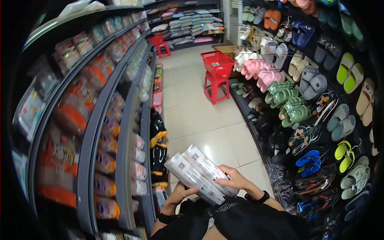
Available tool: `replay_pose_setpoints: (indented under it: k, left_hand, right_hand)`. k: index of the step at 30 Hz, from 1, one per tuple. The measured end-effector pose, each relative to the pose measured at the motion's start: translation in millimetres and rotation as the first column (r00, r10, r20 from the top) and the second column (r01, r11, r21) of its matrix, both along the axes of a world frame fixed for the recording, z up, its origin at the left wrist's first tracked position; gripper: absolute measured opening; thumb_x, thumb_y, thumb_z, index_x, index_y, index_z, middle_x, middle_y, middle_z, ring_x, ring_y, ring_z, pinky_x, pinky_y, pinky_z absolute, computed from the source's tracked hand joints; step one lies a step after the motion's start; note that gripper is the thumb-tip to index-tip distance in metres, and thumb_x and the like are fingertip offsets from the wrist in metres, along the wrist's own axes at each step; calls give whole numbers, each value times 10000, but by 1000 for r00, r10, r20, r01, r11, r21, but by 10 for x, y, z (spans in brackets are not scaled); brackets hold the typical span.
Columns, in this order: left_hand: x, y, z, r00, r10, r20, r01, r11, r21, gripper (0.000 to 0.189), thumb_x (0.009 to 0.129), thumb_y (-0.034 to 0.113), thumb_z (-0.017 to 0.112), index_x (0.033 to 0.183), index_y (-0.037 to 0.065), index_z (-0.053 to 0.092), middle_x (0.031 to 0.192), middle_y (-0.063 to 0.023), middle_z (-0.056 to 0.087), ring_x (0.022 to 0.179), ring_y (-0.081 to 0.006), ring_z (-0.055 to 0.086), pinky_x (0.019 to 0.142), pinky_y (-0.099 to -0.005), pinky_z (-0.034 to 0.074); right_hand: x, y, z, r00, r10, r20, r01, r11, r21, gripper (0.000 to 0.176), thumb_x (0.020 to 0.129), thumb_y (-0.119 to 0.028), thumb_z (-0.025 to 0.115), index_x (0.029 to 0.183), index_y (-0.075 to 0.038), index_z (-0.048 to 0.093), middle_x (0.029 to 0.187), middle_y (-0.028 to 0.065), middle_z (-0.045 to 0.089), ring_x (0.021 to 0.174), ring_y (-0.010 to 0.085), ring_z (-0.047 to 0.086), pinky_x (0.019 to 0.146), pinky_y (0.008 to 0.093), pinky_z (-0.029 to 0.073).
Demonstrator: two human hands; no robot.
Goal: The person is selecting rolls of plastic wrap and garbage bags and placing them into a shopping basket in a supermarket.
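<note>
Two long white wrapped packages [195, 176] with printed labels and square codes lie side by side, held in front of the body. My left hand [182, 193] grips the lower left side of the nearer one, its thumb on top. On the right, my right hand [233, 179] is closed round the other package [206, 162], with fingers over its upper surface. Dark bands show on both wrists.
Shelves of packaged goods [106, 140] line the left side. Slippers and sandals [312, 80] hang on the right. Ahead, a red basket [218, 64] sits on a red stool [216, 89] on the tiled floor [200, 116]. Folded goods [192, 24] fill the back shelves.
</note>
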State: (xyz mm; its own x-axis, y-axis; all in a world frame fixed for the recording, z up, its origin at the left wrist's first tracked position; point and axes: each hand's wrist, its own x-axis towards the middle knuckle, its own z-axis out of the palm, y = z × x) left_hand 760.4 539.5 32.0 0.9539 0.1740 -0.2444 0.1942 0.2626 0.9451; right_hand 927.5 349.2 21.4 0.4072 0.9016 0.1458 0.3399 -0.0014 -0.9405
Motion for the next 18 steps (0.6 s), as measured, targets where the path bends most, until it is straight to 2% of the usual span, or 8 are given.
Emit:
replay_pose_setpoints:
  k: [3, 5, 8, 15, 18]
  left_hand:
    - [640, 593, 228, 990, -107, 91, 99, 991, 87, 752, 663, 210, 771, 1257, -27, 376, 1177, -138, 497, 1089, -238, 484, 940, -342, 391]
    - [1006, 960, 150, 977, -180, 112, 168, 979, 114, 767, 644, 194, 784, 1258, -26, 380, 1181, -138, 499, 1094, -233, 485, 942, -338, 391]
    - [1576, 1394, 130, 956, -292, -21, 292, 956, 28, 822, 590, 131, 800, 1282, -6, 377, 1211, -122, 503, 1117, -222, 484, 961, -332, 378]
    - [2734, 2168, -79, 947, -321, 22, 321, 947, 15, 769, 624, 140, 792, 1260, -13, 389, 1186, -113, 509, 1099, -209, 486, 945, -330, 390]
    - [3322, 2568, -182, 942, -336, -9, 336, 940, 57, 769, 623, 136, 791, 1263, -8, 389, 1195, -104, 505, 1108, -211, 480, 945, -330, 388]
  right_hand:
    - [485, 488, 101, 997, -69, -18, 69, 997, 17, 497, 791, -313, 645, 1140, 22, 532, 1023, 148, 561, 952, 234, 547, 824, 324, 432]
    - [753, 743, 56, 990, -52, -134, 44, 997, -64, 496, 799, -308, 639, 1149, 24, 525, 1040, 148, 557, 973, 225, 540, 836, 318, 427]
    - [1154, 1083, 19, 981, -114, -157, 102, 991, -81, 521, 797, -316, 645, 1160, 34, 514, 1045, 148, 556, 980, 220, 536, 841, 318, 425]
    - [2323, 1880, -204, 972, -119, -204, 95, 988, -123, 557, 782, -371, 658, 1141, 33, 522, 996, 144, 568, 906, 218, 554, 790, 319, 445]
    - [2949, 2264, -312, 974, -89, -211, 79, 995, -54, 538, 781, -388, 653, 1106, 24, 536, 991, 146, 565, 889, 218, 552, 779, 321, 444]
